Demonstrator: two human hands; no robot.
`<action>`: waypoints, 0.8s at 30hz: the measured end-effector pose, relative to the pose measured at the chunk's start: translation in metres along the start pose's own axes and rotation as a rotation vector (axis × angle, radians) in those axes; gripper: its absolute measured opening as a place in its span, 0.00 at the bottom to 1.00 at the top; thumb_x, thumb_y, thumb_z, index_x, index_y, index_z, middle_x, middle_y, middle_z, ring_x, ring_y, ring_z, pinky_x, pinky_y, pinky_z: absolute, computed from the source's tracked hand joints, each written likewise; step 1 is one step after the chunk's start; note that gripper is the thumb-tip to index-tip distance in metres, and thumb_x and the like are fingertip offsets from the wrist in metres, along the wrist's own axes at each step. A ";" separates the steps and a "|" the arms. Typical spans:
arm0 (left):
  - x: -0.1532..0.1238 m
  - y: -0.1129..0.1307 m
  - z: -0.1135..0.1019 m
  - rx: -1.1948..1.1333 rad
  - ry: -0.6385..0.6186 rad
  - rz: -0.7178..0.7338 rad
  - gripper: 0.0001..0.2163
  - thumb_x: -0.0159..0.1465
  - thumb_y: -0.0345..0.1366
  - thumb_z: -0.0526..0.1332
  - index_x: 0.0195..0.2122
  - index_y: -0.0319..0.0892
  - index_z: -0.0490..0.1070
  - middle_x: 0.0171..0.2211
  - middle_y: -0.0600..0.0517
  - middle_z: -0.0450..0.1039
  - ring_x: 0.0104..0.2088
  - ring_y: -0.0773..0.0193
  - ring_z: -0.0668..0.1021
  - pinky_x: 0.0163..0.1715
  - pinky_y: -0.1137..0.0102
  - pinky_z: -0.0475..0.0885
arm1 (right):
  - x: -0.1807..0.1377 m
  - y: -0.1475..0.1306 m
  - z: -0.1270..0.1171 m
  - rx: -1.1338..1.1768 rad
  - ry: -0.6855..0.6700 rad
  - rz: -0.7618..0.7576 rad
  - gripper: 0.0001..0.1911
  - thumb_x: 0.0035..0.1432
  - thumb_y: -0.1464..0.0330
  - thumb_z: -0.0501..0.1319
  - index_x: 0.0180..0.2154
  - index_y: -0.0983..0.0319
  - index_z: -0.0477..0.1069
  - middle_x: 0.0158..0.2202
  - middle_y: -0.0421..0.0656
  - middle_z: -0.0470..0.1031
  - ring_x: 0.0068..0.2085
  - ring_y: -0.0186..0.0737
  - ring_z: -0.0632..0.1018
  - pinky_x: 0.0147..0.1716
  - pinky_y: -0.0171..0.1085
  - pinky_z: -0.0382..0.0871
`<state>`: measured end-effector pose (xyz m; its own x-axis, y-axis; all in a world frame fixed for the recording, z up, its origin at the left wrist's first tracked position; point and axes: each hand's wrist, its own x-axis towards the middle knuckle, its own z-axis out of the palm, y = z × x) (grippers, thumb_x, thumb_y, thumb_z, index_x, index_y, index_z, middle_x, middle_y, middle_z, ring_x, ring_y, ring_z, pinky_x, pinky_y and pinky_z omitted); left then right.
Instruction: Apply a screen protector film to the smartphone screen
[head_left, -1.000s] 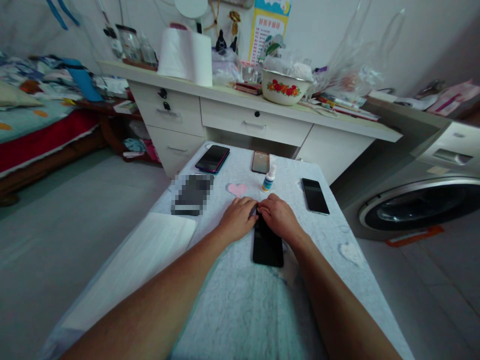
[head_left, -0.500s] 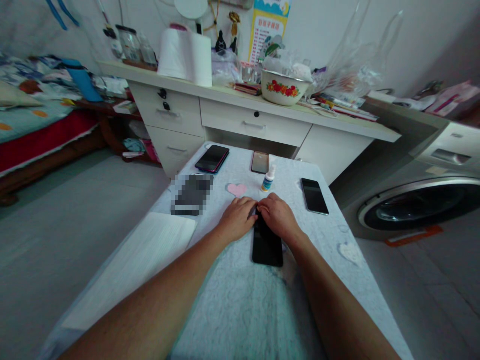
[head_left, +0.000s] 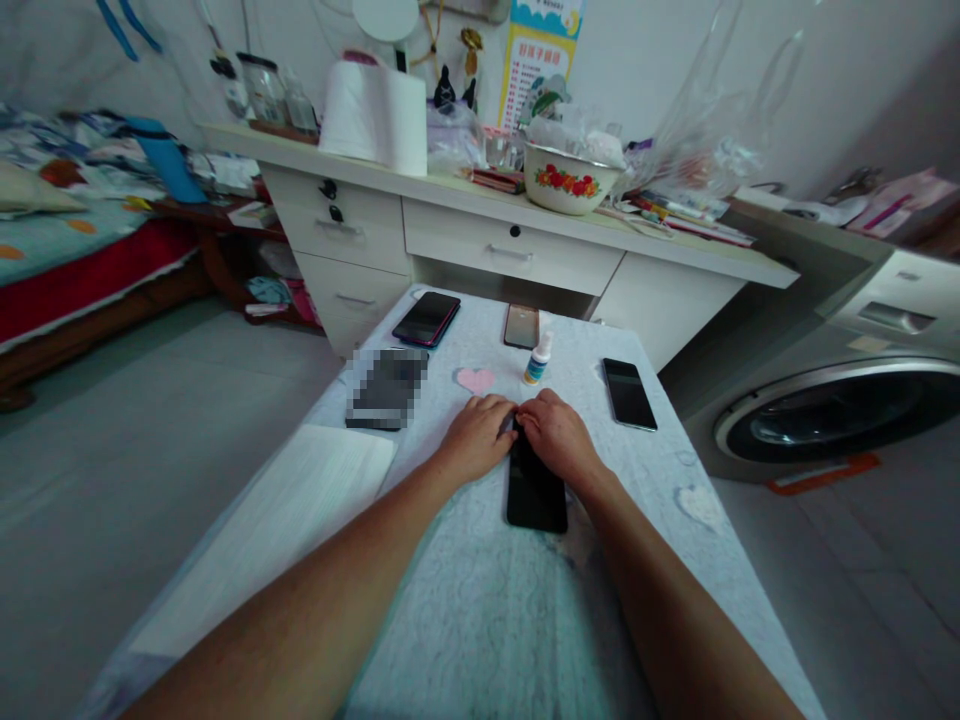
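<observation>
A black phone (head_left: pixel 536 492) lies flat on the pale cloth-covered table (head_left: pixel 480 600), screen up. Both my hands rest on its far end, knuckles up and fingers curled down. My left hand (head_left: pixel 478 436) touches the phone's top left corner and my right hand (head_left: pixel 553 434) covers its top right corner; their fingertips meet over the top edge. What the fingertips pinch there is hidden. Just beyond my hands sit a pink heart-shaped piece (head_left: pixel 475 379) and a small white dropper bottle (head_left: pixel 537 361) with a blue label.
Other phones lie on the table: one at right (head_left: pixel 628 392), two at the far end (head_left: pixel 426 318) (head_left: pixel 521 325), and a blurred dark item (head_left: pixel 387 388) at left. A white sheet (head_left: pixel 285 520) covers the near left. A cluttered desk (head_left: pixel 510 235), a washing machine (head_left: pixel 840 400) and a bed (head_left: pixel 67 250) surround it.
</observation>
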<state>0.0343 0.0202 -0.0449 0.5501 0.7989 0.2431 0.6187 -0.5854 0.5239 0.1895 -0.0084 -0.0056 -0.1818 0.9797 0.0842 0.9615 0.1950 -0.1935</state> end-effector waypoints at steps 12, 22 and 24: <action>0.000 0.000 0.000 -0.028 0.006 0.005 0.15 0.62 0.34 0.57 0.51 0.43 0.68 0.51 0.47 0.70 0.53 0.56 0.70 0.55 0.59 0.65 | -0.011 0.000 -0.003 0.027 -0.033 0.013 0.11 0.64 0.71 0.53 0.39 0.61 0.75 0.38 0.45 0.70 0.39 0.36 0.73 0.40 0.32 0.62; -0.001 -0.001 0.000 -0.023 0.008 0.006 0.17 0.62 0.34 0.57 0.52 0.42 0.68 0.53 0.46 0.70 0.53 0.55 0.70 0.56 0.59 0.64 | -0.016 -0.003 -0.003 0.068 -0.028 0.052 0.11 0.64 0.72 0.53 0.38 0.61 0.74 0.39 0.44 0.69 0.40 0.36 0.72 0.41 0.32 0.62; 0.000 -0.001 0.000 -0.022 0.004 0.008 0.17 0.61 0.34 0.57 0.52 0.42 0.68 0.53 0.47 0.70 0.54 0.55 0.70 0.56 0.59 0.64 | -0.016 -0.004 -0.002 0.062 -0.018 0.055 0.11 0.64 0.72 0.53 0.37 0.61 0.74 0.39 0.44 0.69 0.39 0.36 0.72 0.40 0.32 0.62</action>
<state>0.0337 0.0207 -0.0458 0.5527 0.7947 0.2508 0.6018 -0.5888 0.5396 0.1892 -0.0253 -0.0040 -0.1333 0.9896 0.0547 0.9556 0.1430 -0.2578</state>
